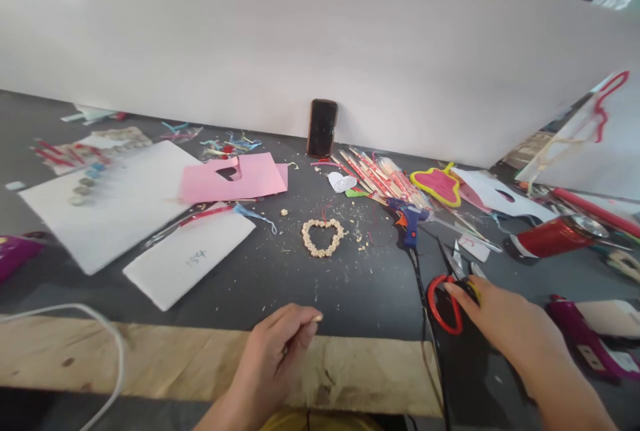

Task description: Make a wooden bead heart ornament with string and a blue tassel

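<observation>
My left hand [283, 344] is closed at the table's front edge, thumb and forefinger pinching a small pale piece [317, 318]. Further in lies a heart-shaped ring of small cream-coloured pieces [323, 252] with a red thread at its top. On the right, my right hand [510, 318] curls over scissors, its thumb against the red-handled scissors [445, 308]. A yellow-and-black handle [471, 290] shows partly beneath the fingers, with silver blades [457, 259] beyond it. The fingertips are hidden, so which handle they grip is unclear.
A blue glue gun [411, 221] with a black cord lies right of the heart. Behind stand a phone [323, 128] and wrapped sticks [373, 174]. Pink card [260, 181] and a white box [190, 261] lie left; a red can [560, 236] and purple device [595, 341] right.
</observation>
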Demonstrator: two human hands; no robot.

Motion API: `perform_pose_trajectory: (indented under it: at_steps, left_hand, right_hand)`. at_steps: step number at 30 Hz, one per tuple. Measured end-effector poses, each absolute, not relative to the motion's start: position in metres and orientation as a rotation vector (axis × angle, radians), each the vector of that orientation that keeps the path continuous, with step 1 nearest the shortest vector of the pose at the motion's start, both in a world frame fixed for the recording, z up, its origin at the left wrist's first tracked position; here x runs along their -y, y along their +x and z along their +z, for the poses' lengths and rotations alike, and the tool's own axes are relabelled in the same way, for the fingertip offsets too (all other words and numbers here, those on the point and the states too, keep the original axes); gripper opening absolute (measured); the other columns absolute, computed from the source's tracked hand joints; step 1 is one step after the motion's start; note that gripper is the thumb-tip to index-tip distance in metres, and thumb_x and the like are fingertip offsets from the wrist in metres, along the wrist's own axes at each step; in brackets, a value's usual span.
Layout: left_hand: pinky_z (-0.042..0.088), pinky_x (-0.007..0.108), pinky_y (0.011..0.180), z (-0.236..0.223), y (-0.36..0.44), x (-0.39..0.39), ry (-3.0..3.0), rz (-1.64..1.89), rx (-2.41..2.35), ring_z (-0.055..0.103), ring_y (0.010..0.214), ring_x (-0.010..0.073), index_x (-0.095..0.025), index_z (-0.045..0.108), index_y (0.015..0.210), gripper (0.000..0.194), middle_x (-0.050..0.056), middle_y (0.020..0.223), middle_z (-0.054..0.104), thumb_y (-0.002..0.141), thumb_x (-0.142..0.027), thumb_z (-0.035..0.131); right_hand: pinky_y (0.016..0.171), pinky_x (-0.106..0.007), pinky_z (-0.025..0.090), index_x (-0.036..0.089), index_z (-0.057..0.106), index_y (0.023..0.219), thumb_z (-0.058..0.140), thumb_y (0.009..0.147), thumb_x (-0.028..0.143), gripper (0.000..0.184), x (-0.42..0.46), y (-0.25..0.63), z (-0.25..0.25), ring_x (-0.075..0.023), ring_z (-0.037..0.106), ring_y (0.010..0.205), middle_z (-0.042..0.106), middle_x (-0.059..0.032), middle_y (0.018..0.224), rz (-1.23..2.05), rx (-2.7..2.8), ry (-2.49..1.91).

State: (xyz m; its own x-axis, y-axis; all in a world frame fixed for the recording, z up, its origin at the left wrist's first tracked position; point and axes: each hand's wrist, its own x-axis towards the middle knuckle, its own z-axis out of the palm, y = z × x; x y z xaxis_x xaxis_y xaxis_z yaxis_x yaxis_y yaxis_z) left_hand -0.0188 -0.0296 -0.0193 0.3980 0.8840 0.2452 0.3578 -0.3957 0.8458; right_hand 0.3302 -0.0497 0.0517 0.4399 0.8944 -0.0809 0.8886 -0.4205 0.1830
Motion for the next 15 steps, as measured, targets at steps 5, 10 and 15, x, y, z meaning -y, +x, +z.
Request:
perform_pose_trajectory:
  at_steps: [5,10,15]
  left_hand:
    - [0.045,0.019,0.067,-0.018,-0.017,0.027,1.935,0.939,-1.034,0.062,0.074,0.0104,-0.023,0.060,0.098,0.017,0.001,0.083,0.066,0.091,-0.016,0.046]
    - [0.045,0.019,0.067,-0.017,-0.016,0.026,1.948,0.960,-1.033,0.062,0.073,0.0103,-0.021,0.062,0.096,0.017,0.001,0.080,0.066,0.090,-0.016,0.047]
    - [0.046,0.020,0.065,-0.013,-0.016,0.025,1.961,0.950,-1.027,0.062,0.073,0.0122,-0.020,0.064,0.095,0.019,0.004,0.081,0.067,0.090,-0.017,0.045]
  right_hand:
    - [0.067,-0.042,0.053,0.020,0.064,0.104,0.036,0.090,0.037,0.036,0.036,0.302,0.061,-0.0296,0.068,0.082,0.072,-0.0116,0.094,0.152,-1.904,2.429]
    - [0.085,-0.034,0.049,0.017,0.063,0.108,0.037,0.088,0.016,0.033,-0.012,0.251,0.052,-0.0208,0.063,0.096,0.067,-0.0095,0.107,-0.195,-2.543,2.100]
    - [0.100,-0.031,0.037,0.013,0.062,0.114,0.037,0.085,0.005,0.039,-0.072,0.231,0.037,-0.0190,0.054,0.111,0.061,-0.0109,0.120,-0.261,-2.635,1.937]
